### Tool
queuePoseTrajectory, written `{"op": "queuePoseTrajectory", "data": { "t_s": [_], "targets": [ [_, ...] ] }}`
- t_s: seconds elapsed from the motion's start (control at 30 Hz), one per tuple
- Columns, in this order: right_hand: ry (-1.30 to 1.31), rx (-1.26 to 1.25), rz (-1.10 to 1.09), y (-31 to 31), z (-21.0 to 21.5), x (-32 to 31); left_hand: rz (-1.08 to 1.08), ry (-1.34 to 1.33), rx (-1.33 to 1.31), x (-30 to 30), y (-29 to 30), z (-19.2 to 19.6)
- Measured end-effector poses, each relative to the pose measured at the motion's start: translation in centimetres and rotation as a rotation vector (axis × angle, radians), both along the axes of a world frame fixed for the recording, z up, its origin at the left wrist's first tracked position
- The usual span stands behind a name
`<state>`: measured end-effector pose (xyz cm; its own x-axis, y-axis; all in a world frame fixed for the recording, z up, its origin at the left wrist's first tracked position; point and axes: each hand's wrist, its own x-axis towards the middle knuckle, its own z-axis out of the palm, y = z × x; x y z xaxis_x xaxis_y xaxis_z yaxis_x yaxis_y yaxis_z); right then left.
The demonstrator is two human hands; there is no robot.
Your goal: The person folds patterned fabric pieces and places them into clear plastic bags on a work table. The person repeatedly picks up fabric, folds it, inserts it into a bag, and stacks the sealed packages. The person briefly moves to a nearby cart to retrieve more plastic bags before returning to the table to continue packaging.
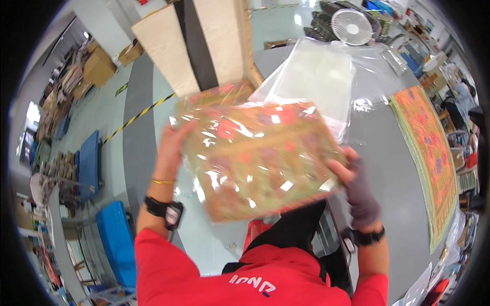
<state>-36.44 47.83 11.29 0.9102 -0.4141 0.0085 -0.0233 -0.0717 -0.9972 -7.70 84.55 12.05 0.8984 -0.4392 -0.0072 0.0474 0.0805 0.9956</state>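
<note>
- The bagged cloth point(258, 160), a folded floral textile in green, orange and red sealed in a clear plastic bag, hangs in the air between the two hands, above the near edge of the grey worktop point(388, 168) and in front of the person's chest.
- The left hand point(171, 145) is clamped on the pack's left edge; most of its fingers are hidden behind the pack, so only the back of the hand and the wrist show.
- The right hand point(352, 176), in a grey fingerless glove, grips the lower right corner, with the thumb on the front face.
- By its look the pack is light and soft: folded fabric that would sag if taken by one corner. The glossy film throws glare and is likely slippery, so opposite edges, as now, seem the sound place to take hold, pinching through the film into the cloth.
- It does not look fragile, though the thin bag could tear or slide off.
- Its long axis runs from the left hand to the right hand, tilted so that the right end sits lower; the broad face is turned up toward the camera.
- The pack is blurred, so finer detail of the pattern cannot be told.
- Beyond the right hand lie empty clear bags point(326, 76), and further right of it an unbagged patterned cloth point(429, 148) spread flat.
</note>
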Motion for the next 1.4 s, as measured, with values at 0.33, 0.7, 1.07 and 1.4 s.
{"op": "queuePoseTrajectory", "data": {
  "t_s": [0.33, 0.7, 1.07, 1.4],
  "targets": [
    [0.155, -0.524, -0.044, 5.4, -7.1, 22.4, 0.144, 0.149, 0.430, 21.2, 10.7, -13.2],
    [0.185, -0.611, -0.038, -0.9, -6.0, -1.6, 0.502, -0.736, 0.836, 23.1, 5.0, -18.2],
    [0.953, -1.009, -0.813, -12.8, -9.1, -41.1, -0.551, -1.067, 0.268, -0.6, -30.7, -1.9],
    [1.121, -0.890, -0.965, -11.7, -7.9, -43.4, -0.588, -0.366, 0.285, -8.1, -71.0, -8.3]
  ]
}}
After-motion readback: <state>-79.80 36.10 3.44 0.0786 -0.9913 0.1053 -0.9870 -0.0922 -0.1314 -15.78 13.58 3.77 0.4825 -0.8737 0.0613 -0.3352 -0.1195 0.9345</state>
